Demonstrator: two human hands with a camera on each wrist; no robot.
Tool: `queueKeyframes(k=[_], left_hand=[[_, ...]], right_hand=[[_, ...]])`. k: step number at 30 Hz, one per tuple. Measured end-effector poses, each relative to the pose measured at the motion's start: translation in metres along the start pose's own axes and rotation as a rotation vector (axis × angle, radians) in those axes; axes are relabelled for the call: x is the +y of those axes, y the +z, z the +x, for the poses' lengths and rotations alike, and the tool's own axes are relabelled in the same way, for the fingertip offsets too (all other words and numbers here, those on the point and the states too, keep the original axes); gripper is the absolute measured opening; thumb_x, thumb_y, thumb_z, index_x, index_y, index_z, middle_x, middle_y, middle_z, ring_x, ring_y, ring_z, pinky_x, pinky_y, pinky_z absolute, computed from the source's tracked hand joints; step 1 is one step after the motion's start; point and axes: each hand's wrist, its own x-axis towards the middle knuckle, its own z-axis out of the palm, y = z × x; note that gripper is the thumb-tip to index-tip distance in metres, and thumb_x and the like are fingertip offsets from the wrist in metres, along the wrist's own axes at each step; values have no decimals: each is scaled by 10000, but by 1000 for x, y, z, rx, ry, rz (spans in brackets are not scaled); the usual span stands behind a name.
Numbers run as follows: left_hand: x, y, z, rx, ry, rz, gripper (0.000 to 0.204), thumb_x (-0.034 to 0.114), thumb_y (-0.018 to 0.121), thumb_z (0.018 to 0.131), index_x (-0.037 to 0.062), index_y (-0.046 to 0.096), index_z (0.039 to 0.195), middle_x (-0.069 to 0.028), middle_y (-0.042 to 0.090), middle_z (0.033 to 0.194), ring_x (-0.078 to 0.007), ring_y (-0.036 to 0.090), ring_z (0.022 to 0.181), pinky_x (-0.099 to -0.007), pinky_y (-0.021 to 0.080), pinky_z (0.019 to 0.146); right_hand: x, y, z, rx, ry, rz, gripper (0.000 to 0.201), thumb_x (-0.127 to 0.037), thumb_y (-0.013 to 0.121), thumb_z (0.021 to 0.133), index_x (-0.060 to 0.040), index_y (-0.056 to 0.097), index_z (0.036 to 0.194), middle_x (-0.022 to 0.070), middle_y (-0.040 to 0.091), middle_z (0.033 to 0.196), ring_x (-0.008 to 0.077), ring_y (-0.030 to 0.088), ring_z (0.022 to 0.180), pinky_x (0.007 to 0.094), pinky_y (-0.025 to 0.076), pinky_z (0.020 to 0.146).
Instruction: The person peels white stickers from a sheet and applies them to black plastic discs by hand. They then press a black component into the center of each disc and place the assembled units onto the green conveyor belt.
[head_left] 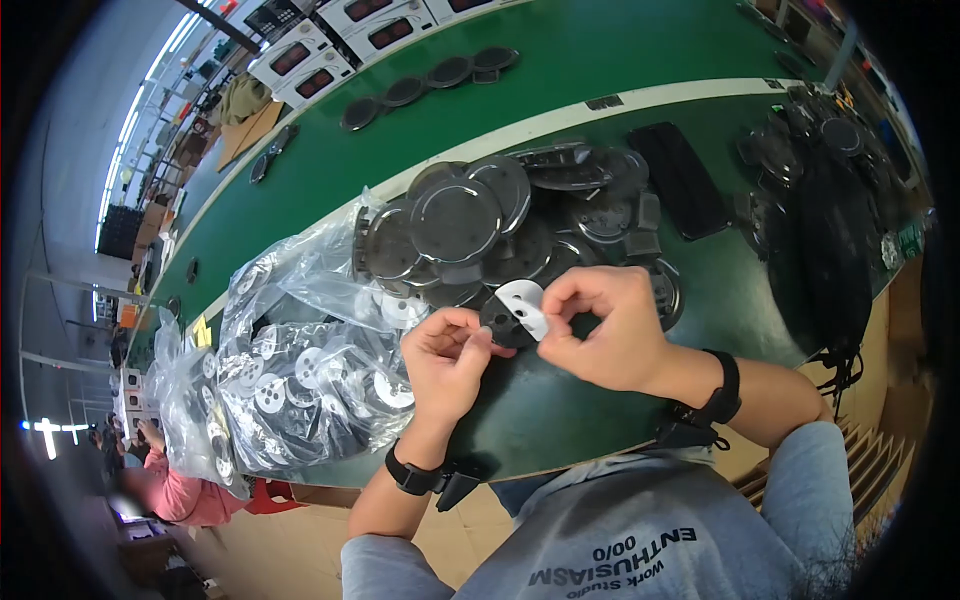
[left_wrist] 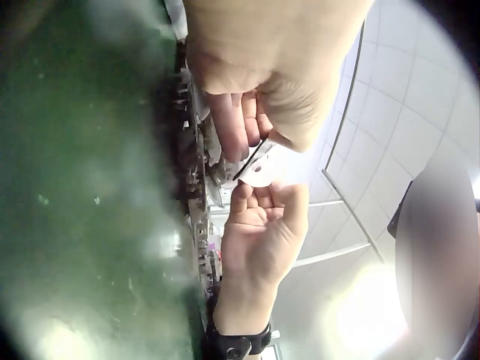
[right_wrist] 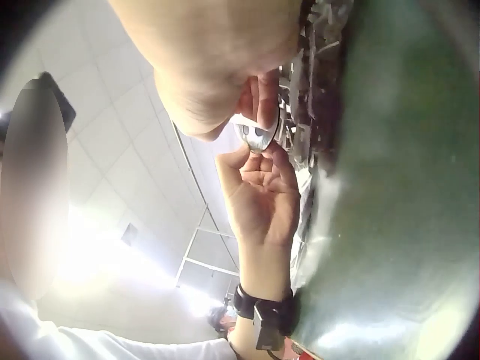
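My left hand [head_left: 443, 368] pinches the edge of a thin black disc [head_left: 500, 322] with small holes, held above the table's near side. From its right side a white layer [head_left: 524, 308] with matching holes stands up, partly lifted off the black face. Thumb and fingertips of my right hand [head_left: 612, 330] pinch the outer edge of that layer. In the left wrist view the white face [left_wrist: 259, 174] shows between both hands, with the dark sheet edge beside it. Just beyond the hands lies a heap of round dark plastic covers [head_left: 455, 220].
A clear plastic bag [head_left: 300, 390] of white holed discs lies on the left of the green table [head_left: 560, 420]. Behind the heap is a black phone-like slab [head_left: 680, 180]; a black bag [head_left: 825, 250] lies at right. Several covers [head_left: 405, 92] line the far side. Another person's pink sleeve [head_left: 190, 490] shows at left.
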Motion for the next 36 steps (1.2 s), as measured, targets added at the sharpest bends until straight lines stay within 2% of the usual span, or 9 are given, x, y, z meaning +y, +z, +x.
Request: queueKeyframes(k=[6,11,14,16,17,23,31,34,36], left_hand=[[0,-18,7,77,-25,-333,72,-32,514,901,-31,584,919,-145,688,840,-212,692,644,-334,599,560],[12,-19,6,145,-5,-306,48,42,510,905,18,550,915,-108,647,754,-196,638,552,-294,517,450],[12,-21,5,73,-110,-502,12,39,526,931,31,534,931,-77,611,718,-216,654,552,-291,501,429],[16,-15,4,22,-253,-603,35,66,531,939,56,519,907,-58,580,694,-204,631,526,-276,464,406],[16,-9,2,-34,-285,-522,61,98,520,950,75,507,894,-55,574,705,-190,591,492,-260,419,378],[12,12,-11,-290,-446,-496,52,82,452,957,96,460,908,-44,526,766,-124,563,509,-217,393,354],[80,-3,-16,-434,-393,229,174,220,649,969,62,576,954,1,610,714,-79,598,593,-203,432,457],[130,-27,21,-694,-18,678,198,229,711,922,42,651,953,-18,677,799,-87,642,678,-220,490,519],[159,-61,77,-756,49,848,220,243,712,915,35,700,986,-33,710,877,-94,661,741,-248,535,613]], right_hand=[[2,-26,11,143,216,462,48,60,582,814,17,568,830,36,643,790,47,591,671,208,495,603],[-1,-25,16,-342,332,262,66,37,586,820,-14,567,781,-13,606,740,8,531,643,191,388,552],[-1,-15,13,-309,312,316,166,-1,687,814,-23,562,921,39,657,884,43,558,689,228,457,603],[-5,-5,16,-229,-112,121,308,-12,744,776,-40,541,1006,135,645,1163,138,639,889,273,514,760],[-11,-5,14,-291,-140,106,364,-16,768,747,-46,532,1022,202,533,1389,256,624,1125,331,497,926],[-7,6,0,-274,-269,62,398,-72,808,712,-52,522,988,255,517,1417,311,595,1245,366,474,999],[-11,-2,1,-95,-84,540,428,-197,664,857,-36,396,1149,254,463,1410,224,589,1132,389,467,1006],[-9,-8,7,-209,54,666,408,-231,621,871,-30,409,1155,251,470,1416,233,605,1119,386,511,949],[-4,-8,6,-267,131,771,441,-275,634,876,-31,417,1172,258,477,1410,253,622,1099,391,521,929]])
